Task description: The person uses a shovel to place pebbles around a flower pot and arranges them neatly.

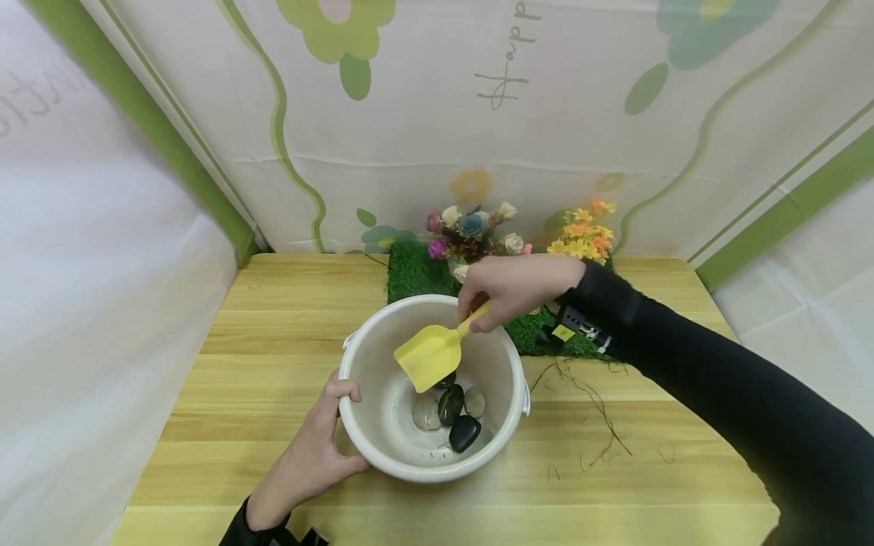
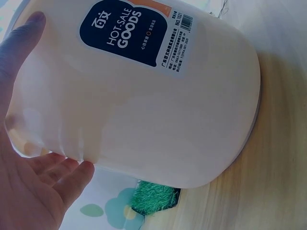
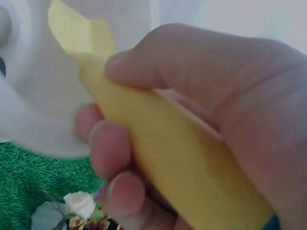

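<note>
Scoop (image 1: 430,356), handle clasped in the right hand's grip (image 1: 514,287), hovers over the stones (image 1: 451,405) inside the bucket (image 1: 430,475), and probably works best tipped shallowly, the left hand's grip (image 1: 310,459) pinching the left rim for steadiness.

Label (image 2: 139,36) on the bucket (image 2: 158,115) reads "HOT-SALE GOODS", perhaps "NO.1021"; curtain (image 1: 423,121), "Happ".

The scoop (image 1: 429,356) is yellow; the bucket (image 1: 423,475), off-white, bears a navy label (image 2: 127,31) lettered in white. Black stones (image 1: 451,406) contrast with pale stones (image 1: 474,403). The desk (image 1: 273,379) shows yellow-brown wood grain, the mat (image 1: 410,273) is green, and the white backdrop (image 1: 423,129) carries green and yellow flowers (image 1: 334,44).
</note>
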The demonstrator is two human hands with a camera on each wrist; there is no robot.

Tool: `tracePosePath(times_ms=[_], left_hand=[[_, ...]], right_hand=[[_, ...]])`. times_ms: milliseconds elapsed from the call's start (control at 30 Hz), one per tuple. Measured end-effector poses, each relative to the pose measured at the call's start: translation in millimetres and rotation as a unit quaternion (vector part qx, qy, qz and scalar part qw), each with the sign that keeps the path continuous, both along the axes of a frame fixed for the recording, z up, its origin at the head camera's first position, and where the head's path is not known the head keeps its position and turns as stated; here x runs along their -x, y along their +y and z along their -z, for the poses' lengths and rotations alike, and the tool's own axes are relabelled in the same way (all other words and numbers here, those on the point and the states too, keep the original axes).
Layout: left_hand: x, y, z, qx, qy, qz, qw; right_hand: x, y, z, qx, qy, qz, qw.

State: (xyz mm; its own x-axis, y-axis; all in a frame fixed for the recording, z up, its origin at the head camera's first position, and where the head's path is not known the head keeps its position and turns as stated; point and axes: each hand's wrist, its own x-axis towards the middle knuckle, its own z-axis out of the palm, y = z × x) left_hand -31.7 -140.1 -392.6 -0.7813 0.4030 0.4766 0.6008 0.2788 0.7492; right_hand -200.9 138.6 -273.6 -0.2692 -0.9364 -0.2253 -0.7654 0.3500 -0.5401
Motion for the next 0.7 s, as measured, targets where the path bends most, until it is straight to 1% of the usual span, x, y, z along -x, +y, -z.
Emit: tracePosePath(times_ms=[133, 267, 367, 433, 600, 700], left_hand=[[-0.5, -0.2, 0.3, 0.000, -0.005, 0.000, 1.0000], [-1.5, -0.2, -0.2, 0.005, -0.012, -0.005, 0.9999], [-1.7, -0.3, -0.4, 0.007, -0.013, -0.007, 0.9999], [-1.7, -0.6, -0.4, 0.008, -0.011, -0.009, 0.9999], [-2.2, -1.1, -0.6, 0.012, -0.002, -0.014, 0.9998], [-2.1, -1.2, -0.8, 0.013, 0.002, -0.014, 0.9998]], right_hand=[[-5.9, -18, 3.0, -0.045, 0.026, -0.024, 0.9984], [-12.1, -34, 8.3, -0.100, 0.037, -0.022, 0.9940], [-16.1, -43, 11.9, -0.138, 0.048, -0.006, 0.9893], [-18.2, -48, 15.1, -0.156, 0.055, -0.005, 0.9863], [-25.1, -60, 21.9, -0.181, 0.070, -0.024, 0.9806], [-28.9, -65, 25.0, -0.209, 0.083, -0.018, 0.9741]])
